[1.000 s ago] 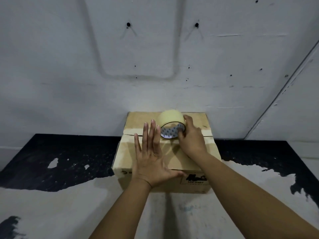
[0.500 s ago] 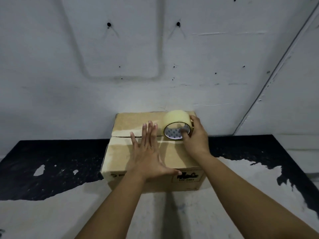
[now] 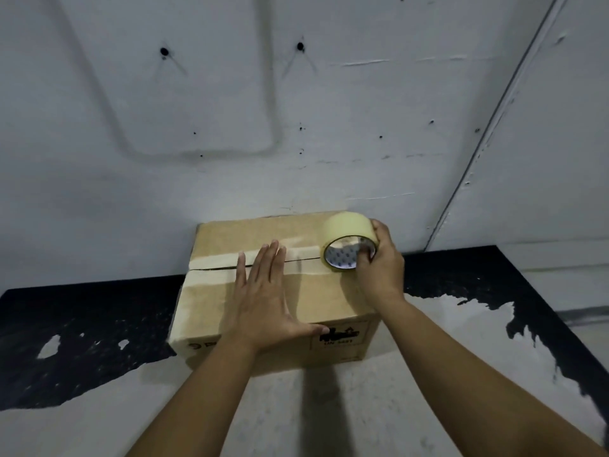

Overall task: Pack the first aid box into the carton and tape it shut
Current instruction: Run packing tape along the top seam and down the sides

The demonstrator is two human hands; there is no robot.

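A brown carton (image 3: 214, 301) stands on the worn black-and-grey surface against the wall, its top flaps closed. A strip of pale tape runs along the flap seam from the left edge toward the right. My left hand (image 3: 267, 298) lies flat on the carton's top, fingers spread across the seam. My right hand (image 3: 379, 268) grips a roll of tan tape (image 3: 346, 240) that stands on edge near the carton's right end, fingers hooked into its core. The first aid box is not visible.
A grey wall (image 3: 296, 127) rises directly behind the carton, with a corner line at the right. The work surface (image 3: 82, 341) is black with worn grey patches and spreads out left, right and in front of the carton.
My right hand has drawn the tape roll rightward along the seam, from near the middle to the carton's right end. My left hand stays flat on the top.
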